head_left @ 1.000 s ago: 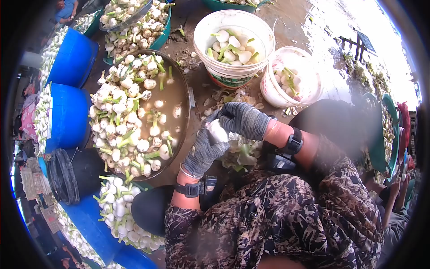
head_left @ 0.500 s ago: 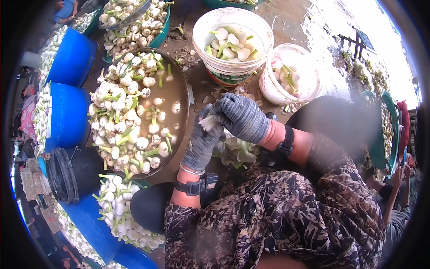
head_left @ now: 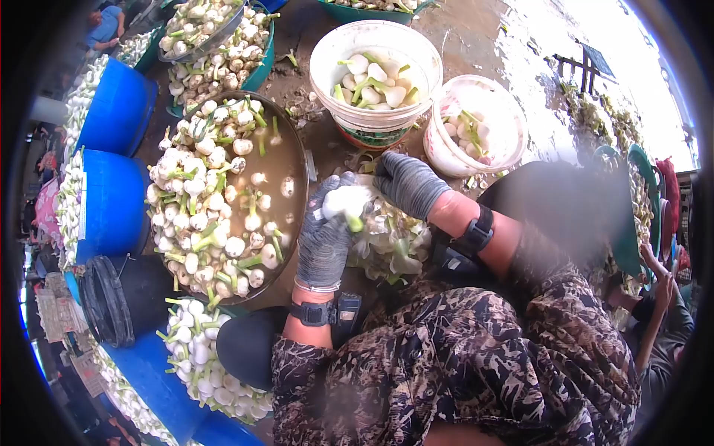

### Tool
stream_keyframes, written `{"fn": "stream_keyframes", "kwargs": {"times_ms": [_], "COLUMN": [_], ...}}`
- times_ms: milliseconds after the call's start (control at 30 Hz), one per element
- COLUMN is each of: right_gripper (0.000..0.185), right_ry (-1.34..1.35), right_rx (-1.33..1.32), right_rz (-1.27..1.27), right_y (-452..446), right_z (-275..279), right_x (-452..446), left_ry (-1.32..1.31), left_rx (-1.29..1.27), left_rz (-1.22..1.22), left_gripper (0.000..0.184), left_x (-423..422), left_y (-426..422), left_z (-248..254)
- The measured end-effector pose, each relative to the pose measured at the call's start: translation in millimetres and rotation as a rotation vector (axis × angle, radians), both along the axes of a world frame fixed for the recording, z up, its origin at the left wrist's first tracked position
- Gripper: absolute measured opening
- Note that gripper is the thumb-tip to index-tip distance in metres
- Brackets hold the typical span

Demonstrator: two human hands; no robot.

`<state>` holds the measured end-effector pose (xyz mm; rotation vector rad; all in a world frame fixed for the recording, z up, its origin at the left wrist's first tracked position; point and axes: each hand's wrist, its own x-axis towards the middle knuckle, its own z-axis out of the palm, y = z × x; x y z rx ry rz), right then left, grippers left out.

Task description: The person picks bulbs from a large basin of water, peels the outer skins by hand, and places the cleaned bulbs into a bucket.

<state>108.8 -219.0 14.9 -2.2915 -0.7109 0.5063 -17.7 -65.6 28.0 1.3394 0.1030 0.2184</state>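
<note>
A white garlic bulb [head_left: 346, 199] with a short green stem stub rests in my left hand [head_left: 324, 241], which wears a grey knit glove and has its fingers wrapped round it. My right hand [head_left: 411, 183], gloved alike, is closed just right of the bulb, with a pale strip of garlic peel [head_left: 366, 180] at its fingertips. Below the hands lies a heap of loose peels [head_left: 394, 241]. To the left, a wide round pan [head_left: 303, 175] holds brownish water and many unpeeled bulbs with green stems.
Ahead stand a white bucket [head_left: 320, 70] with peeled garlic and a smaller pinkish-white bucket [head_left: 513, 145]. Blue tubs [head_left: 111, 201] and a black bucket [head_left: 123, 297] line the left. Peeled bulbs [head_left: 212, 357] pile by my left knee. Another person's hands [head_left: 658, 279] show far right.
My hands were together over the bulb; now the right hand has drawn slightly away to the right. The bulb has turned, showing its white body and green stub toward me.
</note>
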Motion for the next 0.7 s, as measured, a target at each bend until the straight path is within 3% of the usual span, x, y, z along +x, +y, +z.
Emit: {"fn": "stream_keyframes", "kwargs": {"times_ms": [33,67,133,167,200,233,300,367,400,433,467,533,567,633,700], "right_gripper": [0.022,0.04,0.045,0.05,0.057,0.057,0.051,0.035,0.021,0.016,0.015,0.023,0.03,0.036,0.038], "right_ry": [-0.148,0.034,-0.024,-0.084,-0.083,-0.088,-0.325,-0.105,-0.118,0.054,-0.21,-0.551,-0.723,-0.779,-0.633], "right_rx": [-0.113,-0.399,-0.404,-0.413,-0.186,-0.184,0.473,0.615,0.636,0.601,0.549,0.028,-0.242,-0.345,-0.158], "right_rz": [0.072,0.209,0.249,0.301,0.247,0.271,0.26,0.312,0.222,0.025,-0.073,-0.366,-0.288,-0.243,0.014], "right_y": [-3.9,-7.4,-16.0,-18.3,-18.9,-11.5,-0.9,5.2,2.9,-2.3,-6.5,-35.2,-45.2,-24.6,16.3], "right_z": [-2.6,-4.2,11.4,16.6,15.0,23.3,42.2,45.7,38.9,41.5,47.2,48.5,67.1,88.0,71.6], "right_x": [-0.4,5.5,-1.9,-6.3,-9.5,-14.4,-23.2,-24.8,-23.2,-20.9,-5.9,37.2,48.7,43.3,38.8], "left_ry": [-0.018,-0.003,-0.007,-0.031,-0.005,0.027,0.114,0.151,0.153,0.155,0.105,0.125,0.145,0.145,0.136], "left_rx": [-0.218,0.069,0.034,-0.29,-0.119,0.049,0.073,0.031,0.124,0.215,0.288,0.197,0.114,-0.035,-0.04], "left_rz": [0.077,0.105,0.137,0.15,0.202,0.254,0.197,-0.011,-0.026,-0.04,-0.025,0.016,0.044,0.094,0.24], "left_gripper": [0.051,0.05,0.049,0.049,0.051,0.054,0.053,0.053,0.054,0.055,0.058,0.057,0.055,0.05,0.048], "left_x": [-0.6,0.1,1.2,0.9,1.5,3.7,8.0,8.1,6.5,4.2,1.6,-2.2,-4.7,-8.8,-11.8], "left_y": [-2.6,4.3,13.0,13.8,11.7,7.1,-5.1,-18.5,-26.5,-32.4,-33.4,-27.6,-23.3,-16.2,-8.8], "left_z": [0.3,3.0,7.2,7.6,6.9,5.1,1.0,-17.2,-7.4,4.8,7.3,8.9,8.1,-1.9,-7.0]}}
